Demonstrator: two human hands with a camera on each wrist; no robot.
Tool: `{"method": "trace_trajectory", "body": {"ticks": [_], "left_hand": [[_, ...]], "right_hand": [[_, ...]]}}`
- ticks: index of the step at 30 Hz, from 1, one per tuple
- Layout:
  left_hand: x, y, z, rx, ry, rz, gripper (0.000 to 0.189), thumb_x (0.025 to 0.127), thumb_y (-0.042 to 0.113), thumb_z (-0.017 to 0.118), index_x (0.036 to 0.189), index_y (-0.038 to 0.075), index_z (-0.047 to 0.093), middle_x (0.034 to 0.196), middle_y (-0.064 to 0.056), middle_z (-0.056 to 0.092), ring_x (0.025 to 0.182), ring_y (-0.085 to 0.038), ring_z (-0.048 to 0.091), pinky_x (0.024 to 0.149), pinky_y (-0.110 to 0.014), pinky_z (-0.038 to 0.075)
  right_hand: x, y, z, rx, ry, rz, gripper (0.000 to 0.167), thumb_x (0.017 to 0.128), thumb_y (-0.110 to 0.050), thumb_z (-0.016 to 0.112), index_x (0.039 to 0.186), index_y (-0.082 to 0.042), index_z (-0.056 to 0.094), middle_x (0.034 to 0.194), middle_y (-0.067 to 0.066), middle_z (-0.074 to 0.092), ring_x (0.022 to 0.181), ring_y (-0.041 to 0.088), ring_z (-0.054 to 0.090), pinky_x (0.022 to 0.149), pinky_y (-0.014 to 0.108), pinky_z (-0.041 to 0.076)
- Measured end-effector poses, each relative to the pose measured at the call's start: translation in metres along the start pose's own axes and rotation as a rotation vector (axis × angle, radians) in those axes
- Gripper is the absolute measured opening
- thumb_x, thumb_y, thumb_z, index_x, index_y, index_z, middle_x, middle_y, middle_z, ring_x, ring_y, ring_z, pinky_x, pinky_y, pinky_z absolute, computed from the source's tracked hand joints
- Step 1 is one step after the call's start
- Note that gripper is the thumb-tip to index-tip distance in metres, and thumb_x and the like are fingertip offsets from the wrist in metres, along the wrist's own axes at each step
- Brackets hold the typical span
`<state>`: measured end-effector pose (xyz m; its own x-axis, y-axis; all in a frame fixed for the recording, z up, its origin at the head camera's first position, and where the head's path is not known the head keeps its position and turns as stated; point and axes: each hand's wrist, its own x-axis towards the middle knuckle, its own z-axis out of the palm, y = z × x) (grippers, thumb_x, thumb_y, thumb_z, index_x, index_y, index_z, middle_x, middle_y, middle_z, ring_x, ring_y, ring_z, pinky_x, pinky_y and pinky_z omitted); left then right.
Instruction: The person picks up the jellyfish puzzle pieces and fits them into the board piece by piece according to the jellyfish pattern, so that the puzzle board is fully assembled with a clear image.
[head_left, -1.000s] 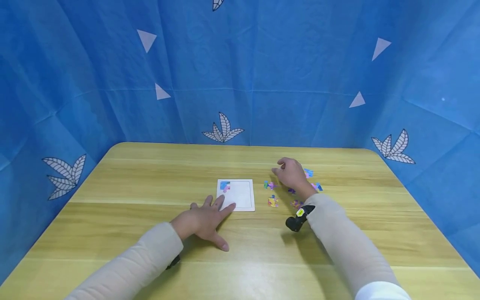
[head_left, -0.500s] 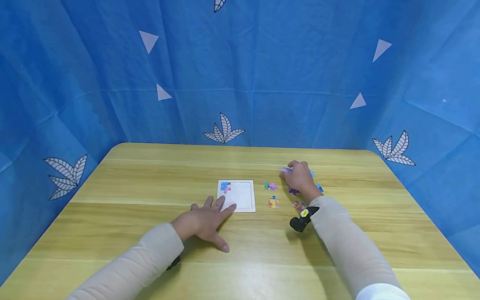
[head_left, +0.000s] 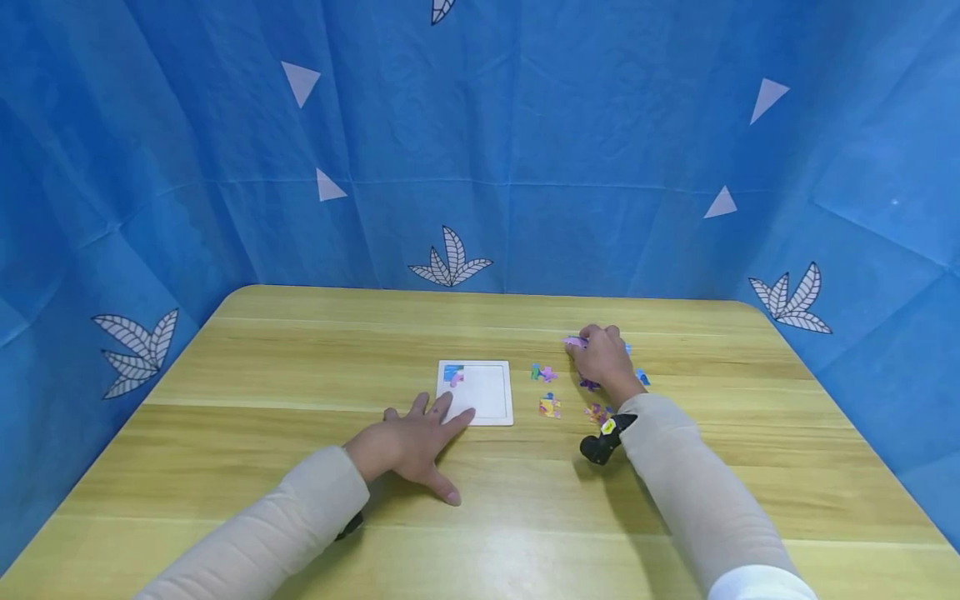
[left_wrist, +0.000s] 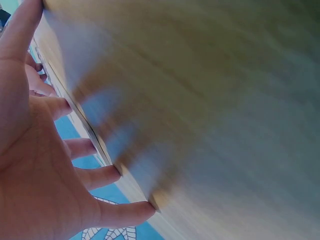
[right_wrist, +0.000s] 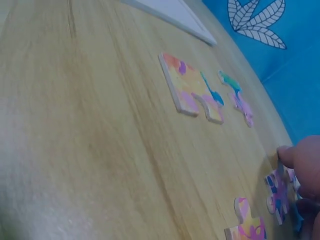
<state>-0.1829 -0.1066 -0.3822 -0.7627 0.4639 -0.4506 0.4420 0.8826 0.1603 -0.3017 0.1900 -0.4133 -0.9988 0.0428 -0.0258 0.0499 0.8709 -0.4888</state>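
A white square puzzle tray (head_left: 491, 390) lies mid-table, with a blue-and-pink puzzle piece (head_left: 453, 374) in its far left corner. My left hand (head_left: 411, 442) has its fingers spread, the tips resting at the tray's near left edge; the left wrist view shows the same hand (left_wrist: 45, 165) holding nothing. Right of the tray, my right hand (head_left: 603, 357) is bent over the loose pieces, thumb and finger pinching a pink-purple puzzle piece (head_left: 576, 342). The right wrist view catches only the thumb (right_wrist: 292, 157) and part of the hand, so much of the grip is hidden.
Loose puzzle pieces lie around my right hand: a green-and-pink piece (head_left: 543, 372), a yellow one (head_left: 550, 406), an orange-purple one (head_left: 597, 412), a dark purple one (head_left: 589, 384) and a blue one (head_left: 642, 377). A blue curtain (head_left: 480, 150) hangs behind the wooden table (head_left: 315, 333).
My right hand has moved right over the pieces and come down at the pink-purple puzzle piece, which was hidden one second ago. My left hand has stayed at the tray.
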Motion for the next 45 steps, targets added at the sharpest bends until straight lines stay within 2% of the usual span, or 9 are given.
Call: {"method": "trace_trajectory", "body": {"ticks": [9, 25, 34, 39, 45], "left_hand": [[-0.0004, -0.0001, 0.0001, 0.002, -0.004, 0.001, 0.115, 0.063, 0.072, 0.068, 0.153, 0.029, 0.010, 0.159, -0.012, 0.001, 0.142, -0.045, 0.005, 0.099, -0.073, 0.018], [-0.0016, 0.0013, -0.0023, 0.011, -0.009, -0.004, 0.114, 0.064, 0.072, 0.067, 0.153, 0.029, 0.010, 0.159, -0.013, 0.003, 0.142, -0.044, 0.006, 0.099, -0.073, 0.019], [-0.0001, 0.0010, -0.0011, 0.005, -0.011, -0.005, 0.114, 0.064, 0.072, 0.067, 0.152, 0.029, 0.011, 0.159, -0.013, 0.004, 0.142, -0.044, 0.006, 0.099, -0.073, 0.018], [-0.0002, 0.0015, -0.0009, 0.007, -0.012, -0.007, 0.114, 0.064, 0.072, 0.068, 0.152, 0.029, 0.011, 0.159, -0.012, 0.004, 0.142, -0.044, 0.006, 0.099, -0.073, 0.018], [-0.0008, 0.0013, -0.0014, 0.013, -0.013, -0.011, 0.114, 0.064, 0.072, 0.067, 0.153, 0.029, 0.010, 0.159, -0.013, 0.003, 0.142, -0.044, 0.006, 0.099, -0.074, 0.018]], "right_hand": [[-0.0010, 0.0019, -0.0001, -0.026, 0.004, 0.000, 0.042, 0.098, -0.034, 0.049, 0.126, -0.003, 0.050, 0.123, 0.026, 0.040, 0.109, 0.040, 0.042, 0.088, 0.052, 0.040], [0.0011, 0.0055, 0.0025, -0.012, 0.061, -0.031, 0.039, 0.096, -0.031, 0.055, 0.122, -0.002, 0.051, 0.117, 0.025, 0.049, 0.110, 0.041, 0.043, 0.086, 0.051, 0.040], [-0.0005, 0.0067, 0.0052, 0.084, 0.057, -0.056, 0.039, 0.095, -0.027, 0.056, 0.123, -0.001, 0.050, 0.116, 0.022, 0.046, 0.094, 0.033, 0.047, 0.081, 0.045, 0.042], [0.0015, 0.0063, 0.0079, 0.107, 0.073, -0.079, 0.035, 0.095, -0.024, 0.058, 0.121, -0.002, 0.052, 0.116, 0.022, 0.046, 0.096, 0.033, 0.048, 0.083, 0.046, 0.043], [0.0040, 0.0020, 0.0096, 0.117, 0.109, -0.119, 0.029, 0.097, -0.021, 0.053, 0.119, -0.002, 0.056, 0.114, 0.022, 0.056, 0.096, 0.033, 0.052, 0.083, 0.046, 0.043]]}}
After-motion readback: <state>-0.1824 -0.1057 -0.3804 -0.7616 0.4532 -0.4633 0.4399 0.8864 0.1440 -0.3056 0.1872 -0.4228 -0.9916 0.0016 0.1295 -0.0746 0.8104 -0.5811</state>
